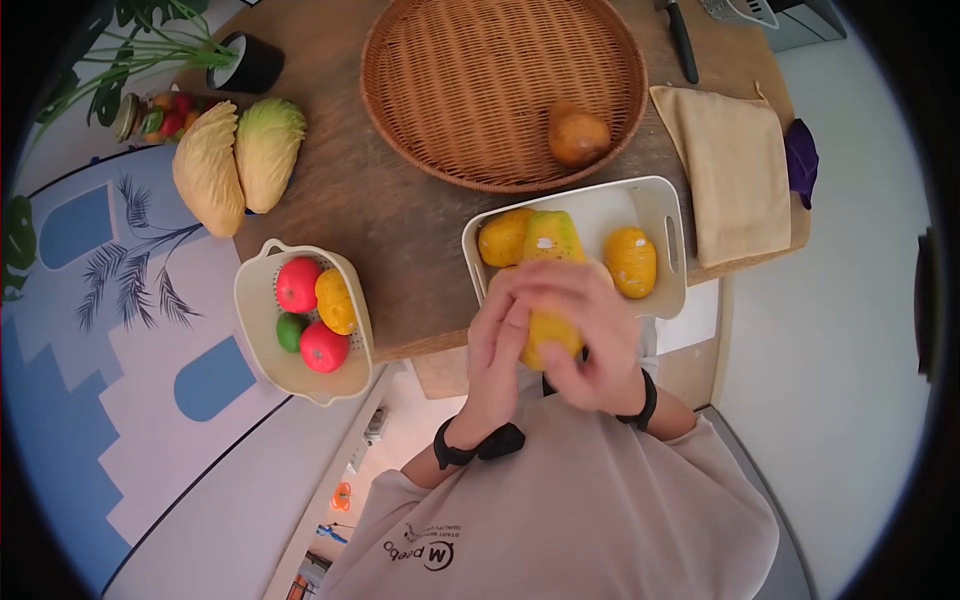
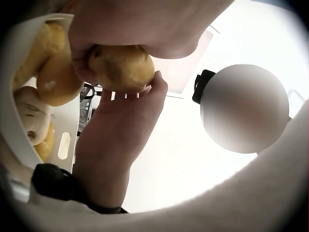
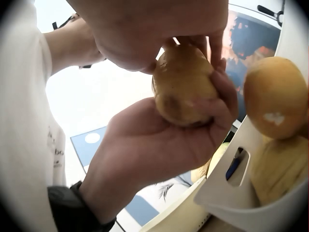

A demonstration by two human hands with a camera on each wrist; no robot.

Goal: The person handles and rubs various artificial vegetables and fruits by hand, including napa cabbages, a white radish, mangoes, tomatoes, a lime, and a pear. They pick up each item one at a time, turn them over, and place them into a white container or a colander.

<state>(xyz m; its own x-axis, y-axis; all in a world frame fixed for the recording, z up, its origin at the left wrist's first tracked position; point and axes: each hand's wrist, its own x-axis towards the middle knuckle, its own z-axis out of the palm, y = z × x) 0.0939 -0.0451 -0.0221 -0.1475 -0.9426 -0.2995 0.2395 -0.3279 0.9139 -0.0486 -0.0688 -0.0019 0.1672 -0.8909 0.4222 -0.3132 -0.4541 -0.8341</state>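
Note:
Both hands hold a smooth yellow mango-like fruit (image 1: 552,338) in front of the shirt, close over the near edge of a white tray (image 1: 668,205). My left hand (image 1: 493,345) wraps it from the left. From the right, my right hand (image 1: 605,335) curls over its top, slightly blurred. A brown patch shows on the fruit (image 2: 123,70) in the left wrist view. The tray contains a greenish-yellow papaya-like fruit (image 1: 555,232), a yellow fruit (image 1: 505,236) at the left and another yellow fruit (image 1: 630,262) with white marks at the right. The hands partly hide the tray's near side.
A round wicker tray (image 1: 480,90) with one brownish-orange fruit (image 1: 578,135) lies beyond. At left stands a cream basket (image 1: 250,330) of red, yellow and green produce, near two cabbages (image 1: 268,150). A folded cloth bag (image 1: 735,170) and a black-handled knife (image 1: 683,45) lie right.

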